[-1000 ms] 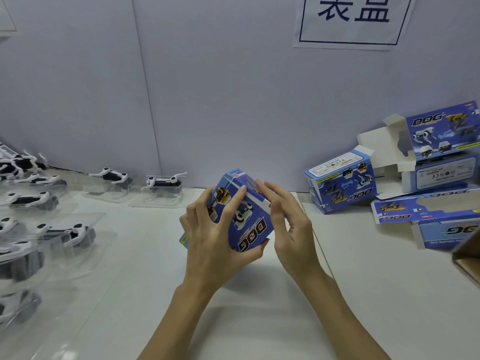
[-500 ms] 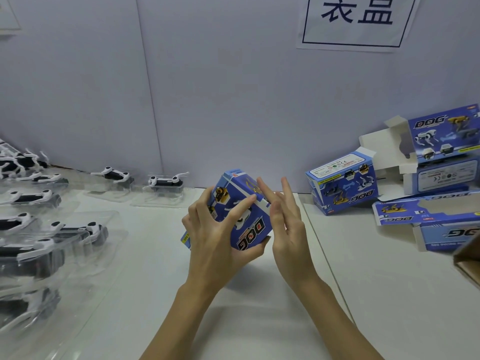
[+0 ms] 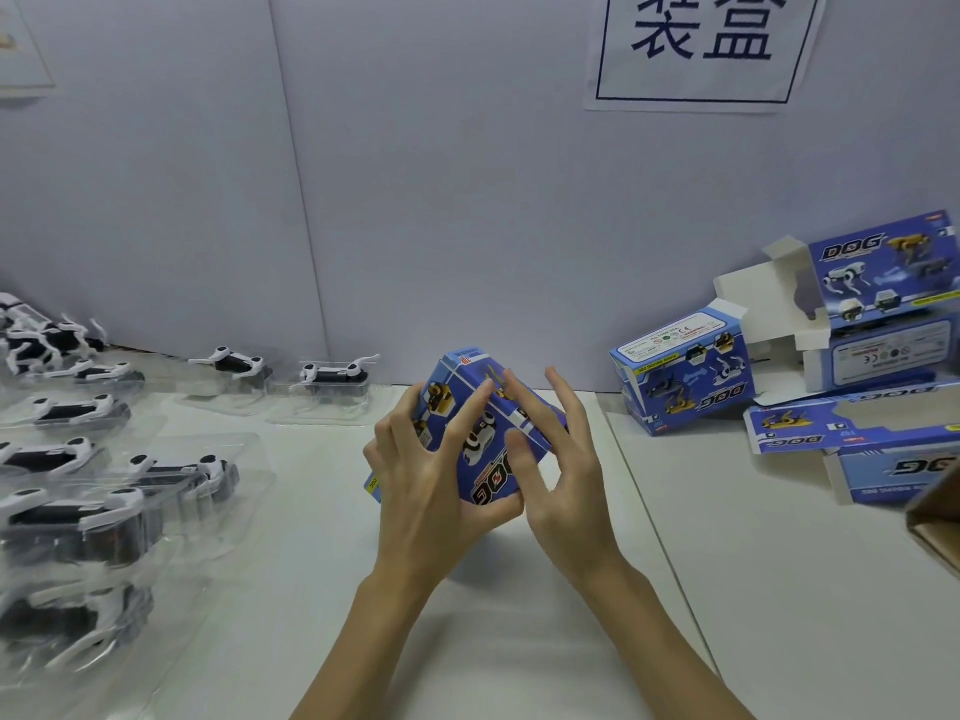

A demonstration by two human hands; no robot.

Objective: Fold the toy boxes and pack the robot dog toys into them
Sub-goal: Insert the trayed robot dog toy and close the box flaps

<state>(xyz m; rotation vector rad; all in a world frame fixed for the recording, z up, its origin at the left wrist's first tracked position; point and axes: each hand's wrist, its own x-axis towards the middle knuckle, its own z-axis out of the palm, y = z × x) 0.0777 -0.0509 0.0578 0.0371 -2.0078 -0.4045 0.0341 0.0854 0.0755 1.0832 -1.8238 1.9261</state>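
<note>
A blue "DOG" toy box is held tilted above the white worktop. The left hand grips it, fingers curled round its face; the right hand presses its edge with spread fingers. Robot dog toys in clear trays lie left; folded boxes stand right.

Lower left of the frame, the robot dogs blur in their clear trays. A brown carton is cut off at the right edge. The left hand hides much of the held box.
</note>
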